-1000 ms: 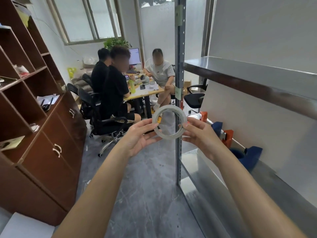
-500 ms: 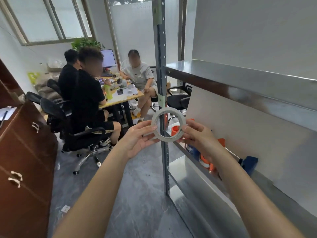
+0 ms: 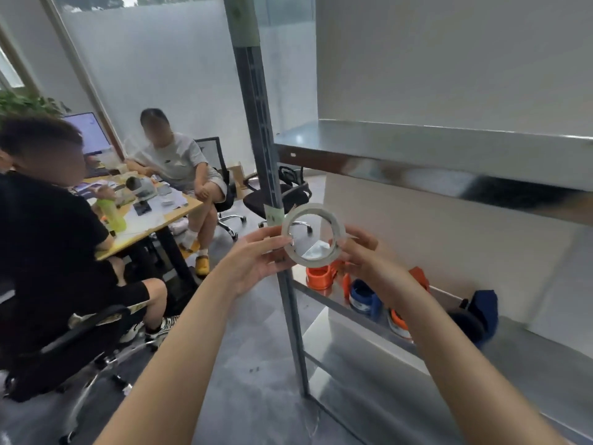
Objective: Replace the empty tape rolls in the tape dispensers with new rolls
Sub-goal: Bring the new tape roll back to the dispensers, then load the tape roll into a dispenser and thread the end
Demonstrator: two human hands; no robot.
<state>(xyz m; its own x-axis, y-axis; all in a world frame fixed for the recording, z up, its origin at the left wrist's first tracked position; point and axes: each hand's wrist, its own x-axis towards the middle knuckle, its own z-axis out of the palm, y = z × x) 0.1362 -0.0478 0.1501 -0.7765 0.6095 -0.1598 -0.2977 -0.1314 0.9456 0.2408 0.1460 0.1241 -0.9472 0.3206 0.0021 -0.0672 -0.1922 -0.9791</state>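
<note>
Tape roll (image 3: 313,235), pinched at its rim between fingers of left hand (image 3: 253,260) and right hand (image 3: 369,258), now hangs above the shelf (image 3: 529,354) dispensers (image 3: 364,298), indicating loading comes next.

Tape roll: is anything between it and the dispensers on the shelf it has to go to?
Nothing visible does. Both hands hold the tape roll in the open air just above the orange dispenser and blue dispenser on the steel shelf; the upright post stands left.
</note>
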